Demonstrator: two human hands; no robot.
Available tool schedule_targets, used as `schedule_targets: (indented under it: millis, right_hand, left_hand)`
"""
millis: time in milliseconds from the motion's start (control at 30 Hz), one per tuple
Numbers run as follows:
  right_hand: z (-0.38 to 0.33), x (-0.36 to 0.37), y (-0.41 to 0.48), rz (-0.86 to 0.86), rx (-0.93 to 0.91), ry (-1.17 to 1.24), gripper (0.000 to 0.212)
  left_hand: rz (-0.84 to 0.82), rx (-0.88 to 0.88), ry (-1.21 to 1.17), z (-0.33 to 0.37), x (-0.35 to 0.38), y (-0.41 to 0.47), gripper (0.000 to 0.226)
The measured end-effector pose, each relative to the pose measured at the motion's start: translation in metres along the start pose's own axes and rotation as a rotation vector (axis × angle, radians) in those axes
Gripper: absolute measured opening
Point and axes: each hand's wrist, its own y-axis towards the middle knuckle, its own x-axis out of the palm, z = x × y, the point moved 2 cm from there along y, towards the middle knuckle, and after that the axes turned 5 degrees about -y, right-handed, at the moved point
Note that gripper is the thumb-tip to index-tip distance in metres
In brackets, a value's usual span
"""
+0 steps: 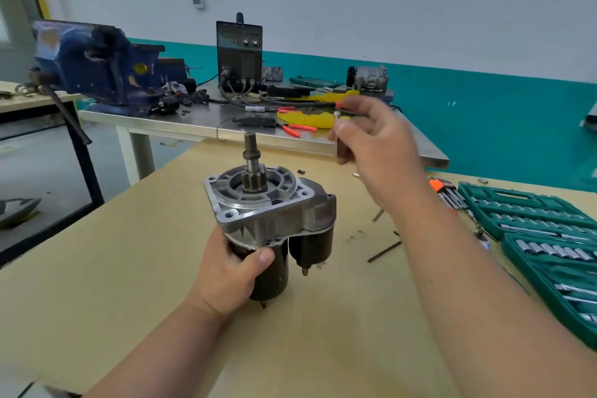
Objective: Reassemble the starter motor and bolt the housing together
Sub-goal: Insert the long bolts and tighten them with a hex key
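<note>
I record the left hand [231,275] low and near, forearm coming in from the near edge; its fingers and thumb are curled round the dark cylindrical body of the starter motor [274,210], the thumb lying across the front just under the grey housing flange; the grip is firm and closed on the body.

The starter motor stands upright at the centre of the tan table [129,268]; its pinion shaft [252,158] points up and the smaller cylinder sits on its right side; whether the base touches the table I cannot tell.

I record the right hand [378,145] raised to the right of and above the motor, forearm running in from the near right; its thumb and forefinger pinch a slim piece [338,142], dark with a pale upper end; the hand is blurred and I cannot tell what the piece is; the other fingers are loosely curled.

The slim piece hangs level with the shaft top, to its right and apart from it.

On the right of the table lie an open green socket set [533,226] and an orange-holdered hex key set [447,192]; a loose dark rod [384,251] lies between them and the motor.

On the far steel bench [200,121] I note a blue vise [97,64] at left, a black power unit [239,52] and red-handled pliers [298,128].
</note>
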Motion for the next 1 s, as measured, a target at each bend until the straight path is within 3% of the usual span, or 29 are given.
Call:
schedule_targets:
  millis: [67,167,433,667,833,1000]
  right_hand:
    - [-0.032,0.004,-0.016,-0.093,-0.162,0.113,0.020]
    - [-0.052,0.024,-0.038,-0.185,-0.271,-0.027,0.021]
    - [-0.040,0.030,-0.055,-0.113,-0.305,-0.296,0.026]
    - [-0.037,0.029,-0.058,-0.212,-0.380,-0.511,0.004]
    - [-0.036,0.019,-0.059,-0.373,-0.348,-0.574,0.012]
    - [-0.034,0.016,-0.063,-0.364,-0.365,-0.673,0.012]
  left_hand:
    - [0.000,0.002,0.005,0.002,0.001,-0.001,0.083]
    - [0.005,0.014,0.020,0.005,0.001,-0.001,0.098]
    - [-0.005,-0.015,-0.002,0.007,0.001,-0.001,0.108]
    - [0.002,-0.034,-0.028,0.008,0.000,0.000,0.106]
    - [-0.014,-0.051,-0.021,0.007,0.002,-0.001,0.104]
    - [-0.005,-0.038,-0.022,0.007,0.002,0.000,0.108]
